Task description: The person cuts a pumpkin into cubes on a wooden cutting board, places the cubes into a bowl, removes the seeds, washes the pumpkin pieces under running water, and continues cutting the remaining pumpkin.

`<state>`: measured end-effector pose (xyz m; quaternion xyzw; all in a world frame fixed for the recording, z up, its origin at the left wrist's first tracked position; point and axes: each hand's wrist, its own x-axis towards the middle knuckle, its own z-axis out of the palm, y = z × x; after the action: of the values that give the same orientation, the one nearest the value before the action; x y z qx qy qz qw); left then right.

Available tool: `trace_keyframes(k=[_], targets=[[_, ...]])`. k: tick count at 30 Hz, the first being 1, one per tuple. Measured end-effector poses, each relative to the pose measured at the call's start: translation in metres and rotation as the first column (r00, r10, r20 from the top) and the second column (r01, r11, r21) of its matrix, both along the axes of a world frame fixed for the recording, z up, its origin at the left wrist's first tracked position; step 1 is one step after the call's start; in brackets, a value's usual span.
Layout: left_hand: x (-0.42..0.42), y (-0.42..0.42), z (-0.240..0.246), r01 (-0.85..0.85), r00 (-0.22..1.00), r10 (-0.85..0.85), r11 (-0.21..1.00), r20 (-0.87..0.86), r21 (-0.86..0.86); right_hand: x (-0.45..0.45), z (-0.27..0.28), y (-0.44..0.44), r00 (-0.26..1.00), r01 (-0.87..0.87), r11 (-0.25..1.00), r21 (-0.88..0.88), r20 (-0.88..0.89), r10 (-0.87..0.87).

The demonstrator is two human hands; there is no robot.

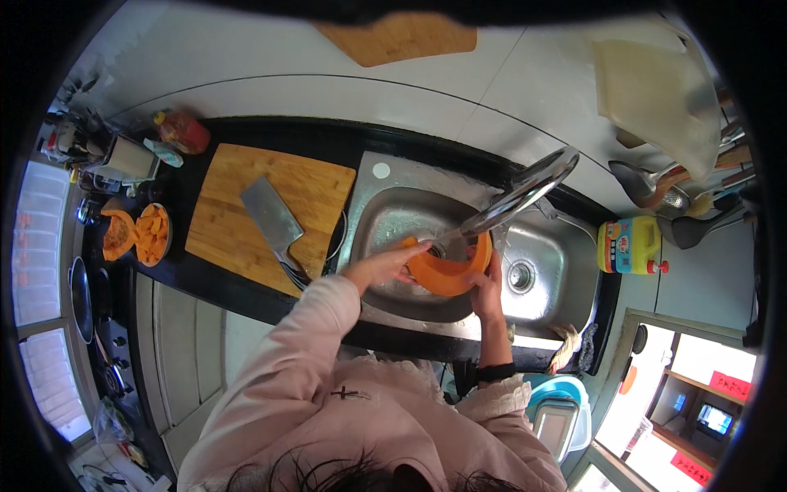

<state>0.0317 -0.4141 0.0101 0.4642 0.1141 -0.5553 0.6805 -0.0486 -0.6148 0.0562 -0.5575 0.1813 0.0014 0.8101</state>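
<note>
Over the left basin of the steel sink (393, 206), both hands hold a curved piece of orange pumpkin (446, 277). My left hand (390, 264) grips its left end, and my right hand (489, 286) grips its right side. The chrome faucet (522, 194) reaches over the piece, with what looks like water coming from its spout. Left of the sink, a cleaver (273, 215) lies on a wooden cutting board (215, 203), its handle towards the near edge. Farther left are a bowl of cut pumpkin pieces (152, 234) and another pumpkin piece with its seedy inside showing (117, 235).
A yellow detergent jug (628, 245) stands right of the right basin (553, 264). A cloth (565, 344) hangs at the sink's front right corner, above blue basins (553, 386). Ladles and spatulas (639, 178) hang at right. A bottle of red liquid (184, 132) stands behind the board.
</note>
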Motion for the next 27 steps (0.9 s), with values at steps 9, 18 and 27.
trace_keyframes(k=[9, 18, 27], targets=[[-0.036, -0.009, -0.021, -0.597, 0.782, 0.538, 0.791, 0.313, 0.132, 0.028, -0.06, 0.028, 0.988, 0.075, 0.978, 0.197, -0.149, -0.045], [-0.04, -0.005, 0.003, -0.805, 0.412, 0.164, 0.527, 0.896, 0.274, 0.036, -0.075, 0.101, 0.945, 0.287, 0.9, 0.328, -0.251, -0.21], [-0.042, 0.01, 0.011, -0.782, 0.407, -0.056, 0.494, 0.912, 0.379, 0.052, -0.097, 0.086, 0.946, 0.213, 0.977, 0.02, -0.256, -0.201]])
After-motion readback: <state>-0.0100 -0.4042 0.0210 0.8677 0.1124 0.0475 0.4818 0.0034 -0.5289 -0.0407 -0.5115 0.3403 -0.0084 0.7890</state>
